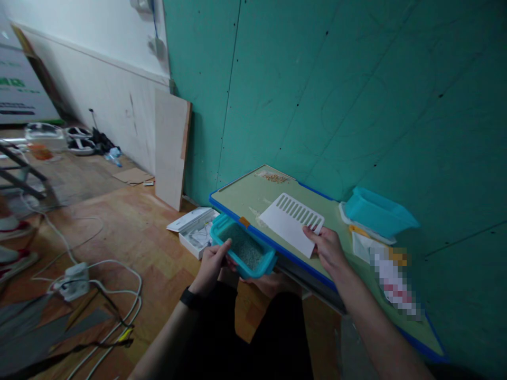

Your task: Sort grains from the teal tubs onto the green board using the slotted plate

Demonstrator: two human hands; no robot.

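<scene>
My left hand (215,262) grips the near side of a turquoise plastic box (258,273), its thumb over the rim. Fine grey-green granules (243,244) cover the inside of this box, held just off the table's front edge. In my right hand (328,247) is a flat white slotted sheet (287,227), pinched at its right end and tilted above the tabletop. A row of long slots runs along the sheet's far edge. Farther back on the green table (237,196) lies a small heap of tan pellets (274,178), with pale powder nearer the front.
A second turquoise box (376,211) stands on white items at the table's right, beside a blurred-out packet (396,285). A green wall (317,79) rises behind. On the floor are an open white carton (194,232), a power strip (73,282) and loose cables.
</scene>
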